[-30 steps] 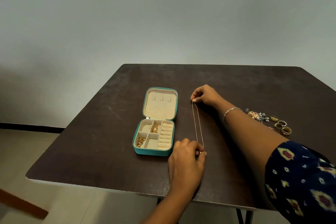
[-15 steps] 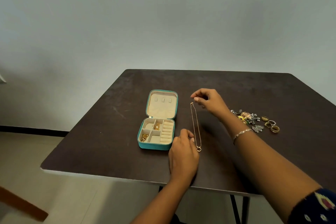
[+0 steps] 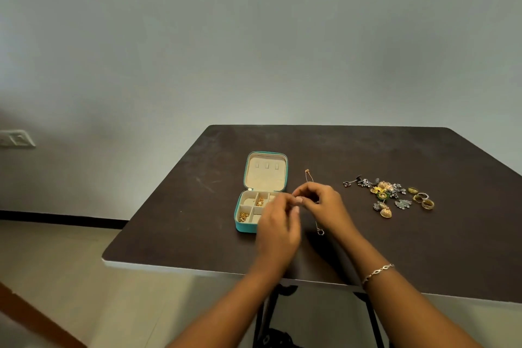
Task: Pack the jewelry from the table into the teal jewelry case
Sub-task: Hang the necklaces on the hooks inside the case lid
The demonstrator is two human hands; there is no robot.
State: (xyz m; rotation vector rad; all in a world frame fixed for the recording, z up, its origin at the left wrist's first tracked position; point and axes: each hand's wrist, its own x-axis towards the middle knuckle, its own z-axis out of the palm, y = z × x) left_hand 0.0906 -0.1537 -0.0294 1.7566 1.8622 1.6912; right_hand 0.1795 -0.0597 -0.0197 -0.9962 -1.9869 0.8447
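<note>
- Under my meeting fingertips, the dark brown square table [image 3: 367, 150] carries everything.
- Just left of the grip: the open teal zip jewelry case [image 3: 245, 227].
- My left hand [image 3: 278, 223] and right hand [image 3: 327, 206] meet with curled fingers; blur hides whether either pinches anything.
- Well right: a loose heap of gold and silver earrings and rings [image 3: 387, 192].
- The thin gold chain necklace [image 3: 308, 178] lies on the table, passing under my right hand.
- I'd gather it from the middle, fold it small, then lower it into an empty compartment.
- Half a second ago my hands sat near its ends; now they've converged.
</note>
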